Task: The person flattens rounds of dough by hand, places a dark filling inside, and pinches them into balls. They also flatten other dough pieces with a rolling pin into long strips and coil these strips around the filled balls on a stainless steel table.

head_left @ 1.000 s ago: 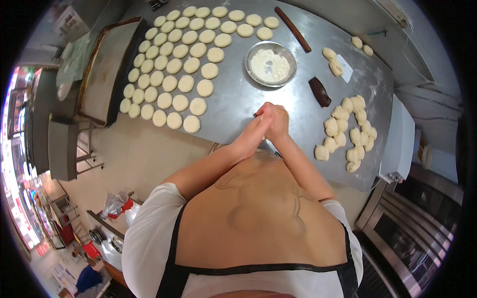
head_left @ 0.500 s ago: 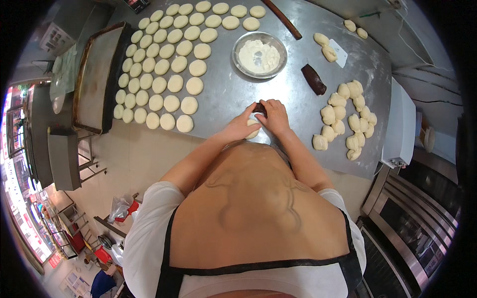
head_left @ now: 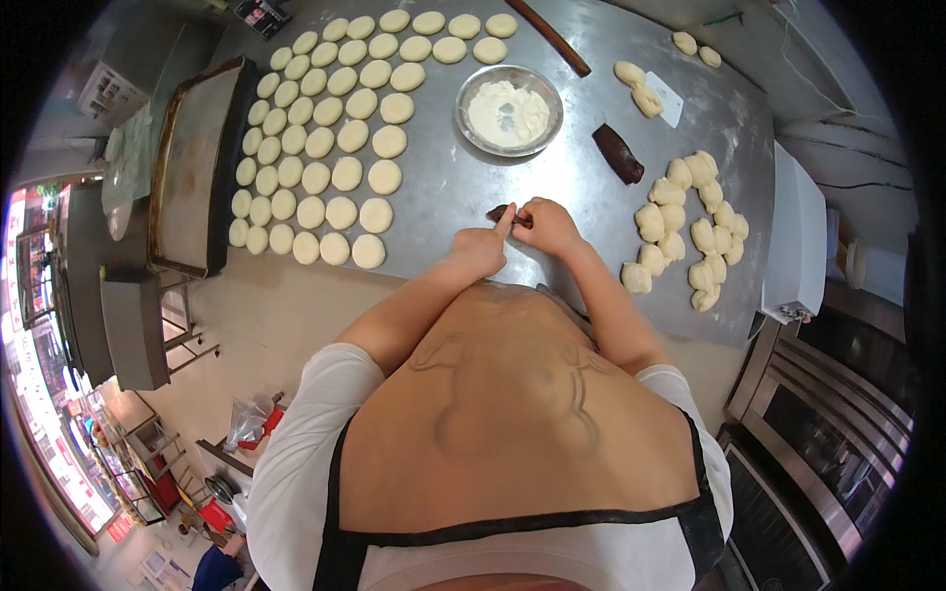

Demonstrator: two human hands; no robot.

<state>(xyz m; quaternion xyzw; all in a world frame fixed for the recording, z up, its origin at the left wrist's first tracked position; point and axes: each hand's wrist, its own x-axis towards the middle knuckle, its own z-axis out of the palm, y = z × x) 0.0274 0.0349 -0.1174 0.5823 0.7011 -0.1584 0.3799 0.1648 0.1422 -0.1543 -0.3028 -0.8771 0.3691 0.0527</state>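
At the table's near edge, my right hand (head_left: 548, 229) is closed on a small lump of dark brown paste (head_left: 496, 213), pinched at its right end. The index finger of my left hand (head_left: 480, 250) stretches out against the paste, while its other fingers curl into the palm. Whatever that palm holds is hidden. A bigger dark brown paste block (head_left: 618, 155) lies to the right and farther off. Beyond my hands stands a steel bowl (head_left: 461, 126) with white flour (head_left: 507, 113) in it.
Rows of flat, round dough discs (head_left: 346, 174) cover the table's left part, beside a dark-rimmed baking tray (head_left: 158, 212). Pale dough lumps (head_left: 673, 217) lie on the right. Farther back are a wooden rolling pin (head_left: 552, 38) and a white scraper (head_left: 667, 101).
The pale dough piece that showed under my left hand is out of sight. My left hand has curled with its index finger out, and the small paste lump now lies more to the left.
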